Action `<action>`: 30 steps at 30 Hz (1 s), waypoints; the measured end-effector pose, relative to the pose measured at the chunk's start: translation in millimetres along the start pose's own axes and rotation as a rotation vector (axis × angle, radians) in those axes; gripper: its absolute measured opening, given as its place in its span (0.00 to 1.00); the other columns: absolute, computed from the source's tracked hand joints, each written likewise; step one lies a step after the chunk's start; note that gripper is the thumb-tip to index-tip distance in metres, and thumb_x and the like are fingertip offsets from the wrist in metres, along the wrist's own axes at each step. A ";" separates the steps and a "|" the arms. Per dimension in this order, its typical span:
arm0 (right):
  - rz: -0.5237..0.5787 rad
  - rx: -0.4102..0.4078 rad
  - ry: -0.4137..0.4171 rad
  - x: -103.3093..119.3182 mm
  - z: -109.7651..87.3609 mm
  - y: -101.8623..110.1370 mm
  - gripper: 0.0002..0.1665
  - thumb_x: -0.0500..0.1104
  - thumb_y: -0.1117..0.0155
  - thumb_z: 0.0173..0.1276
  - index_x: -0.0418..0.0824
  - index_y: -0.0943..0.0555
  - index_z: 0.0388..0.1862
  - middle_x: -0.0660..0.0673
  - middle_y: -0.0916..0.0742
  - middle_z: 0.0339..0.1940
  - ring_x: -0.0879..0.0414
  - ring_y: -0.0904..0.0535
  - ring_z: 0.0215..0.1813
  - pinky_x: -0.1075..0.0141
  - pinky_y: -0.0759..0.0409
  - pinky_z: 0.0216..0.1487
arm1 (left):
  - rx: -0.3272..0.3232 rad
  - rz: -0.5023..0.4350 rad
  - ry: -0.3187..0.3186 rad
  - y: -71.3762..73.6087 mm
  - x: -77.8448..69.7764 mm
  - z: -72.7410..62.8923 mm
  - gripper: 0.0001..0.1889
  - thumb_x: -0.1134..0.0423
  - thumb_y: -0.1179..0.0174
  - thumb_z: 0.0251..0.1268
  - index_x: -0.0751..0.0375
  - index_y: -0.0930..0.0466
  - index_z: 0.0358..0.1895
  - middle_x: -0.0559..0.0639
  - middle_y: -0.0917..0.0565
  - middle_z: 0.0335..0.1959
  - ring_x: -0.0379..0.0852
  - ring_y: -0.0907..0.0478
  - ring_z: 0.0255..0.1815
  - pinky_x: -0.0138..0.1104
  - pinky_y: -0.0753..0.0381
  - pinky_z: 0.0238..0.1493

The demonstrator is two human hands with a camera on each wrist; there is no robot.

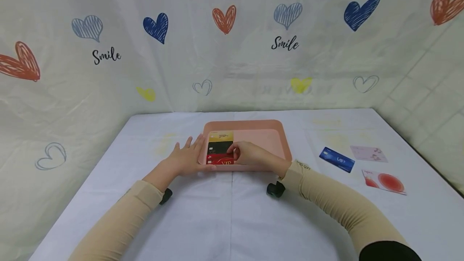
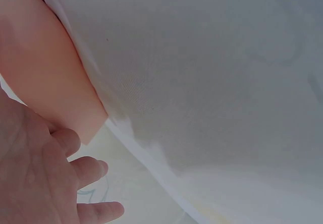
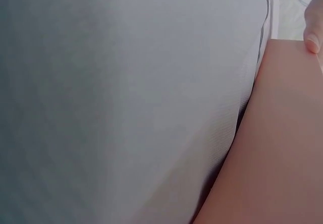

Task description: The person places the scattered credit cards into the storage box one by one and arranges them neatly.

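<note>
A pink tray (image 1: 261, 140) lies on the white table in the head view. Inside its left part, a yellow card (image 1: 222, 135), a black card (image 1: 217, 147) and a red card (image 1: 220, 159) form an overlapping column. My left hand (image 1: 186, 159) rests with spread fingers against the tray's left side, its thumb along the near edge. Over the tray, my right hand (image 1: 250, 154) bends its fingers at the right end of the red card, thumb and index finger pinching by its corner. The left palm (image 2: 35, 163) shows beside the tray wall in the left wrist view.
To the right of the tray, a blue card (image 1: 337, 159), a pale pink card (image 1: 369, 154) and a white card with a red circle (image 1: 385, 182) lie on the white tablecloth (image 1: 232, 212). Behind the table hangs a wall sheet (image 1: 253, 63) printed with hearts.
</note>
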State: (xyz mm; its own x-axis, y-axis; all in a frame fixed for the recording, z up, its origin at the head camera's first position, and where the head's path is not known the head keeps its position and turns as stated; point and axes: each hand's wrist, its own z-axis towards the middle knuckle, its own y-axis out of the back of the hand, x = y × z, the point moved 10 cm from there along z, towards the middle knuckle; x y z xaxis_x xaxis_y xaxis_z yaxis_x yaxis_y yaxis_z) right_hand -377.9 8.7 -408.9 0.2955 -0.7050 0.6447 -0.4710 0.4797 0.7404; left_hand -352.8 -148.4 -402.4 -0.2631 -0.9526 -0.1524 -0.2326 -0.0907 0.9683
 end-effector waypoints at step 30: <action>0.123 -0.019 0.038 2.1 -11.7 12.7 0.20 0.36 0.31 0.70 0.39 0.19 0.60 0.46 0.17 0.40 0.54 0.20 0.36 0.67 0.20 0.38 | 0.003 0.008 0.009 -0.3 1.8 1.0 0.62 0.24 0.43 0.60 0.59 0.61 0.84 0.56 0.55 0.85 0.67 0.58 0.82 0.69 0.57 0.73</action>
State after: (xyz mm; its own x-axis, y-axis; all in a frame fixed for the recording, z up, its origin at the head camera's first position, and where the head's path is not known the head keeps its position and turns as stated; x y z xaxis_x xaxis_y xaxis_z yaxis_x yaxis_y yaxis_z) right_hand -373.5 19.4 -395.9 0.2673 -0.6201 0.7375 -0.4902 0.5714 0.6582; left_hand -354.2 -149.8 -403.2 -0.2567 -0.9559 -0.1430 -0.2334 -0.0822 0.9689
